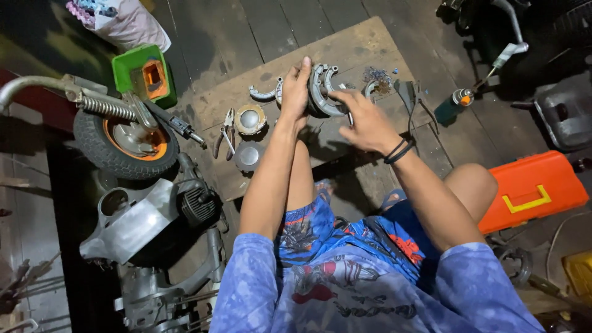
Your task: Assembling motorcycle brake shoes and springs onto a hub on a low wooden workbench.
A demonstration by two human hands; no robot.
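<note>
My left hand (296,89) grips a curved metal brake shoe assembly (324,92), holding it above a brown cardboard sheet (345,49). My right hand (365,120) is closed around a small thin tool, its tip at the right side of the assembly; a black band circles that wrist. Another curved shoe piece (264,94) lies on the cardboard just left of my left hand.
Pliers (226,132) and two round metal caps (250,118) lie on the cardboard. A small wheel with an orange rim (126,143) and engine parts sit at left, a green box (145,74) behind. An orange toolbox (531,190) is at right, a torch can (453,103) beyond.
</note>
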